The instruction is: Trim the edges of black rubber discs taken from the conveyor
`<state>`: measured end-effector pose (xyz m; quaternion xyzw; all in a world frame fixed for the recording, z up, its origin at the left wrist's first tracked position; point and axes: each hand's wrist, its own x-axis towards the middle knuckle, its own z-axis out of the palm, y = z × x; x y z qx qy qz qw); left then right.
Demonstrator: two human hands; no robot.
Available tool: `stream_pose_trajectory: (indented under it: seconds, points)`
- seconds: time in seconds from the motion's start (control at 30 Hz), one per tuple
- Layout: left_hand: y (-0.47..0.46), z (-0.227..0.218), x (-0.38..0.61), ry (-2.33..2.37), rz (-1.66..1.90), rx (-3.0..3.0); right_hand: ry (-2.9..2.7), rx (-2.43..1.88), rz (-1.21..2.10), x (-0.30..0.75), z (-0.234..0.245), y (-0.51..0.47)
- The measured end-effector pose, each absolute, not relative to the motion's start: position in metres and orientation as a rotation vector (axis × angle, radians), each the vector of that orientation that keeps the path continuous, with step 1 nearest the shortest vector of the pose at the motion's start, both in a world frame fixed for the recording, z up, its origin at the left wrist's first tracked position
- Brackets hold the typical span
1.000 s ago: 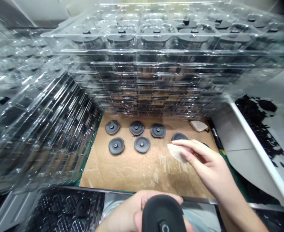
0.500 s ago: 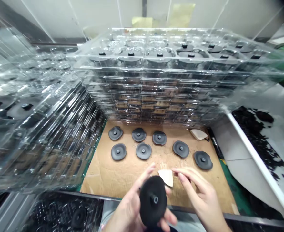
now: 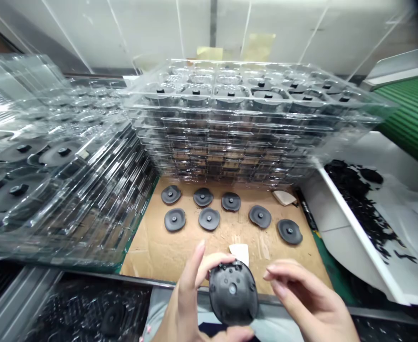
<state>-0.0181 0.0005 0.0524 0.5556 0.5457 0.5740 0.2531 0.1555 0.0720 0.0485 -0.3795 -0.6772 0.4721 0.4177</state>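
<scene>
My left hand (image 3: 191,299) grips a black plastic disc (image 3: 233,297) by its edges, thumb and fingers on opposite sides. The disc's face with a central boss and small pegs along its rim is turned up to me. Just right of it, my right hand (image 3: 308,299) is apart from the disc, its thumb and index tips close together; anything between them is too small to make out. A cream-coloured flat piece (image 3: 240,251) lies on the cardboard beyond the disc, partly hidden by it. Several similar dark discs (image 3: 209,219) lie in two rough rows farther back.
Stacked clear trays (image 3: 226,123) holding discs stand behind the cardboard (image 3: 148,256), with more trays (image 3: 62,175) at left. A white bin (image 3: 358,228) with black scraps is at right, near a dark marker-like tool (image 3: 308,211). Another cream piece (image 3: 284,197) lies at back right.
My left hand has turned the disc so its pegged face shows. My right hand is now lower and apart from the cream piece. The view has shifted slightly.
</scene>
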Motion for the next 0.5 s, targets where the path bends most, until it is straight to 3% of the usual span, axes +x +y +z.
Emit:
stream_pose_trajectory:
  seconds: [0.23, 0.4, 0.5]
  points:
    - [-0.008, 0.048, -0.033, 1.345, 1.335, 1.623, -1.697, -0.874, 1.785, 0.143, 0.069, 0.068]
    - [-0.029, 0.068, -0.044, 1.451, 1.075, 1.338, -1.08, -1.013, 2.036, 0.13, 0.036, 0.059]
    - [-0.053, 0.063, -0.049, 1.536, 1.025, 1.041, -1.112, -1.025, 2.228, 0.119, 0.007, 0.048]
